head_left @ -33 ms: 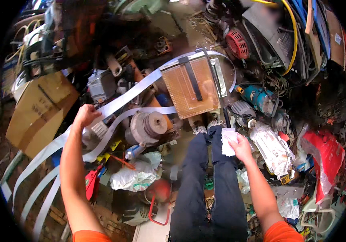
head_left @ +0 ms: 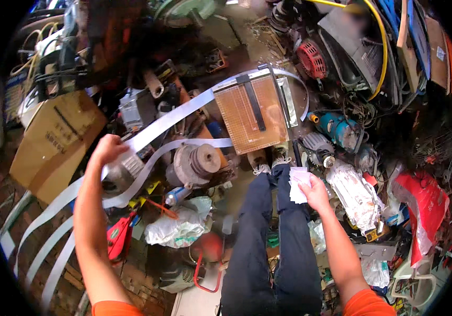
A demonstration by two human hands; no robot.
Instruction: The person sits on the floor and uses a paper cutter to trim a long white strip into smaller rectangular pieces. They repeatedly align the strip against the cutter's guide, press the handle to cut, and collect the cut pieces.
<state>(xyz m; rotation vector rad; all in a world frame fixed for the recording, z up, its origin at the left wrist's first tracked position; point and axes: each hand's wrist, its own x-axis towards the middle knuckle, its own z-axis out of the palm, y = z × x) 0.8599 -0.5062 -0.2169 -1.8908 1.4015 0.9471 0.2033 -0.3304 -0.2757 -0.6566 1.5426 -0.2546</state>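
My left hand (head_left: pixel 108 149) grips a long pale grey strip (head_left: pixel 168 120) that runs from the lower left up across a brown paper cutter board (head_left: pixel 252 113) with a black blade arm. A second loop of the same strip (head_left: pixel 147 168) curves below it, past a grey electric motor (head_left: pixel 194 164). My right hand (head_left: pixel 314 192) holds a small stack of white cut pieces (head_left: pixel 298 181) over my right knee. My legs in dark trousers (head_left: pixel 268 237) stretch toward the cutter board.
A cardboard box (head_left: pixel 52 142) sits at the left. A teal power tool (head_left: pixel 339 129), a red engine part (head_left: pixel 311 58), yellow and blue hoses (head_left: pixel 381 47), plastic bags (head_left: pixel 176 226) and a red bag (head_left: pixel 420 205) crowd the ground around me.
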